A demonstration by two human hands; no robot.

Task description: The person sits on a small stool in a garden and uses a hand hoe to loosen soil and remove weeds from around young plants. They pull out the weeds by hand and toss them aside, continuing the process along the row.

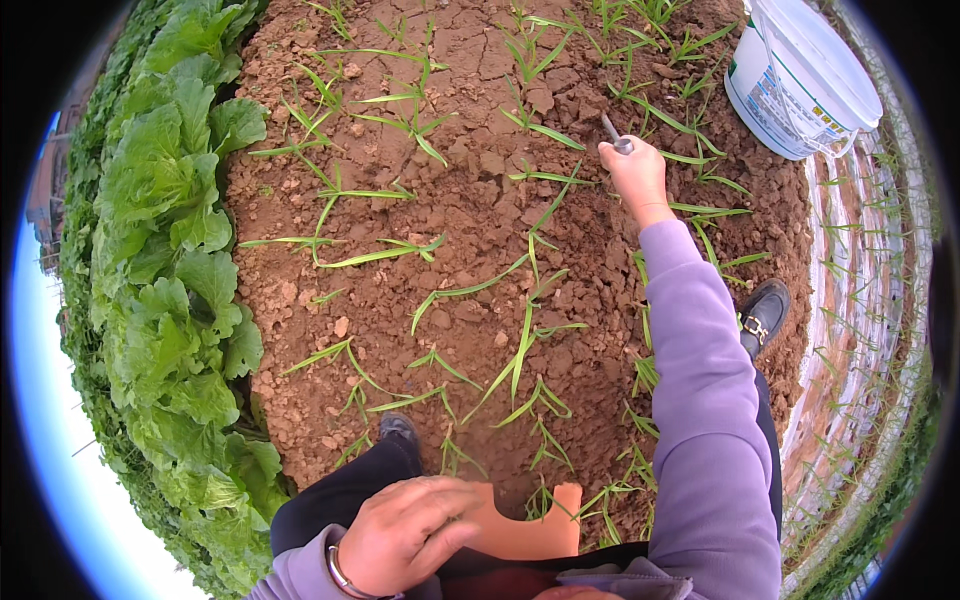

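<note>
My right hand (pixel 636 176) reaches forward over the soil and grips a small metal hand tool (pixel 613 133). Its thin rod and round socket show past my fingers; the rest is hidden by the hand. Narrow-leaved green seedlings (pixel 525 120) grow on both sides of that hand. Low at the front, my left hand (pixel 409 529) is loosely curled above my leg, thumb apart, with nothing visible in it. Its fingertips overlap the left edge of an orange piece with a U-shaped notch (pixel 536 536); whether they touch cannot be told.
Cracked reddish-brown soil (pixel 465 217) carries scattered seedlings. Leafy green vegetables (pixel 172 187) border the left side. A white lidded bucket (pixel 795 82) with a handle stands at the upper right, beside plastic-covered rows (pixel 847 300). My shoes (pixel 766 311) rest on the soil among plants.
</note>
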